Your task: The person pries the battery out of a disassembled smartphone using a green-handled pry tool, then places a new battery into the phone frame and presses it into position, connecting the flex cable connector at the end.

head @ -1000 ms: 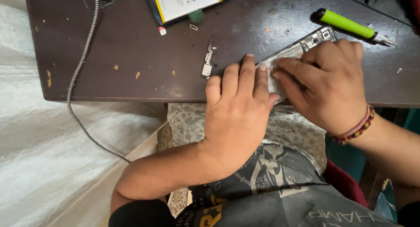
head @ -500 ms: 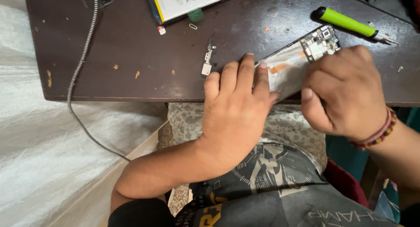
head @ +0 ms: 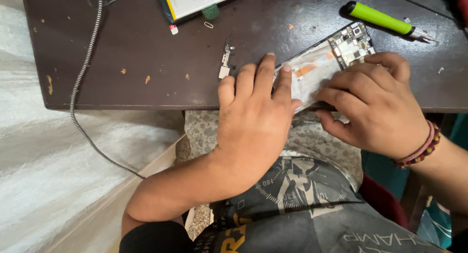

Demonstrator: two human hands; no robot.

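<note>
A: The opened phone [head: 325,70] lies slanted at the near edge of the dark desk [head: 146,48], right of middle, and its near corner seems to sit at or just over that edge. That's my worry. One hard push and it could slide off onto the lap.

B: The left hand [head: 256,114] guards against that, I'd say. It lies flat, fingers spread, with fingertips pressing on the phone's left end.

A: And the right hand [head: 375,104]?

B: Fingers curled over the phone's right side, touching it, thumb underneath at the near rim. It looks like a loose pinch on the edge, though I can't see how firm.

A: Then the other risk is the bare circuit board at the far right end. A fingertip slipping there could bend or scrape something small.

B: True. The back cover is off; the middle shows a pale panel with orange patches, and the board is dark with tiny silver parts.

A: Loose bits nearby too: a small metal piece [head: 225,63] just left of the left hand, easy to knock off the desk.

B: The green-handled tool [head: 382,20] lies farther back on the right, untouched. A braided cable [head: 80,82] hangs off the left side.
</note>
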